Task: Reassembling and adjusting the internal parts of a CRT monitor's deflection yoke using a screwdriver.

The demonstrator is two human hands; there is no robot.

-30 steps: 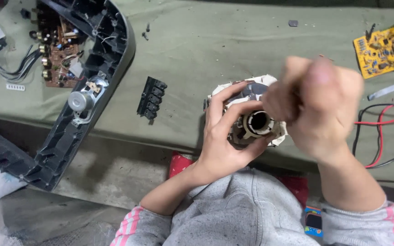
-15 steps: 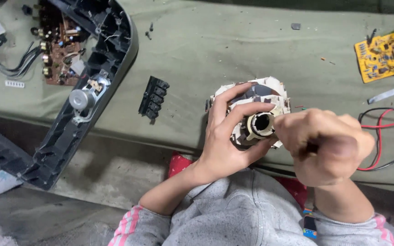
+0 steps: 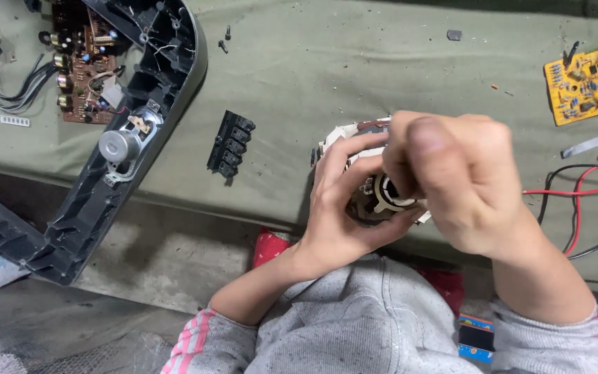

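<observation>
Meanwhile, right hand hides motor part; black button strip alongside.

**Cloth, plastic and bare metal on the bench**

The matt olive-green cloth table cover looks coarse and lint-flecked. On it lies a curved black plastic housing shell, semi-glossy and scuffed, holding a round brushed-metal motor can. The small black ribbed plastic button block is dull. The yellow circuit board looks smooth. The grey fleece sweater is nubby and matt.
</observation>
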